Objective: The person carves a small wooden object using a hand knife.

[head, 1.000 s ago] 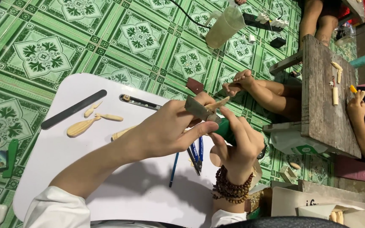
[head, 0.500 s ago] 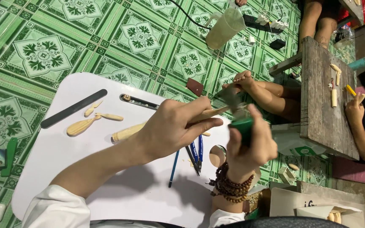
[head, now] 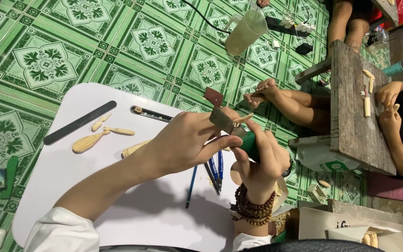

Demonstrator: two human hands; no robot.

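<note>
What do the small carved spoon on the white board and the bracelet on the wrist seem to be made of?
The carved spoon looks like pale, unfinished wood: matte cream surface, no shine. The bracelet on the right hand's wrist seems to be dark brown wooden or seed beads, slightly glossy. The white board looks like smooth plastic or laminate.

On the board [head: 131, 205] lie 1 file [head: 79, 122] at the left, carved pieces [head: 89, 142] beside it, and pens [head: 214, 170] under both hands.
</note>
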